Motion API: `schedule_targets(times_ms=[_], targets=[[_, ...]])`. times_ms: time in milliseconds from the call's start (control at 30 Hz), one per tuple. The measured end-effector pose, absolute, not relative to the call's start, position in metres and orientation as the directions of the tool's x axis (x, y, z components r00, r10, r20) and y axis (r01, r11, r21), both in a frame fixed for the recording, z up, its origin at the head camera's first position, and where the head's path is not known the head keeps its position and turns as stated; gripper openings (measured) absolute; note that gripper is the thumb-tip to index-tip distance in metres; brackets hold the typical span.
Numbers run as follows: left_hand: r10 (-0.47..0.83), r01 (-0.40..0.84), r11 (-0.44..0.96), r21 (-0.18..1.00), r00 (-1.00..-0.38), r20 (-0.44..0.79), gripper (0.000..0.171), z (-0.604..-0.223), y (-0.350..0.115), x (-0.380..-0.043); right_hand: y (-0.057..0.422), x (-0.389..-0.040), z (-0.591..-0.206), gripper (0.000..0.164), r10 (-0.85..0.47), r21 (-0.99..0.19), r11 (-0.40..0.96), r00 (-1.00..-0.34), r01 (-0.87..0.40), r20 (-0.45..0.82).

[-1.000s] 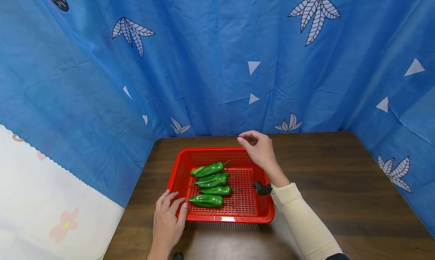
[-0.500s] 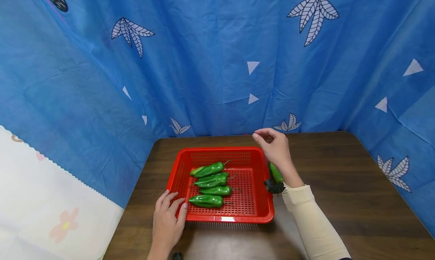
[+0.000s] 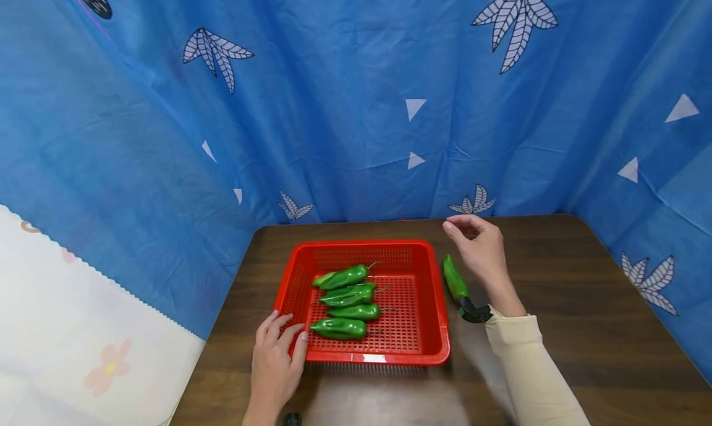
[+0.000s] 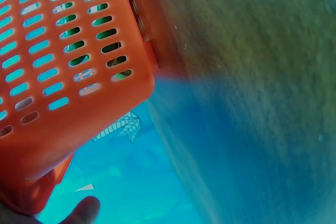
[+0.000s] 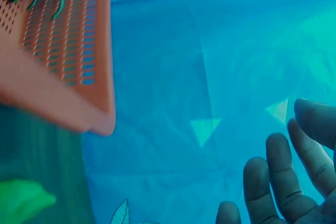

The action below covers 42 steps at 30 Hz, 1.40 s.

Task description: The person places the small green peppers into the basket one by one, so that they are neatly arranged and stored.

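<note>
A red plastic basket (image 3: 375, 358) with slotted walls stands on the table, several green peppers (image 3: 347, 295) lying in a row inside it. My left hand (image 3: 276, 361) rests at the basket's near left corner, fingertips over the rim. In the left wrist view one fingertip (image 4: 86, 209) shows below the basket's wall (image 4: 79, 95). My right hand (image 3: 483, 250) is to the right of the basket, fingers loosely curled with nothing in them. Between it and the basket lies a single green pepper (image 3: 454, 279), its near end overlapped by the wrist camera; its tip shows in the right wrist view.
A brown wooden table (image 3: 584, 308) extends to the right and in front of the basket. A blue patterned curtain (image 3: 356, 104) hangs along the back and sides. White floral cloth (image 3: 83, 327) is at the left. Black wrist cameras (image 3: 473, 311) sit on the wrists.
My right hand has moved rightward, from over the basket's right rim to beyond it. The single pepper beside the basket has come into sight. The left hand stays put.
</note>
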<state>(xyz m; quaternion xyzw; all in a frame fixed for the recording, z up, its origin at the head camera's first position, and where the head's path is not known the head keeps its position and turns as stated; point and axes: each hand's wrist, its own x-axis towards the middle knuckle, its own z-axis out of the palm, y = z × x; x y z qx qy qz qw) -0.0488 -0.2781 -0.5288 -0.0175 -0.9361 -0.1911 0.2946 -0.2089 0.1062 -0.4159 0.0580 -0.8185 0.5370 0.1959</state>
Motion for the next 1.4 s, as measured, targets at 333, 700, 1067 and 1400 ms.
schedule_targets(times_ms=[333,700,1067,1400], targets=[[-0.049,0.188,0.927,0.325,-0.798,0.6,0.019,-0.53,-0.277,-0.05,0.131,-0.199,-0.438,0.03,0.178,-0.853,0.473,-0.923,-0.223,0.34],[-0.076,0.151,0.928,0.342,-0.82,0.568,0.021,-0.53,-0.277,-0.049,0.145,-0.194,-0.459,0.034,0.174,-0.832,0.526,-0.935,-0.177,0.309],[-0.088,0.128,0.93,0.344,-0.832,0.547,0.019,-0.528,-0.277,-0.048,0.159,-0.191,-0.494,0.041,0.089,-0.787,0.603,-0.969,-0.132,0.231],[-0.1,0.114,0.93,0.35,-0.836,0.539,0.02,-0.529,-0.278,-0.049,0.158,-0.194,-0.512,0.04,0.04,-0.768,0.632,-0.985,-0.104,0.167]])
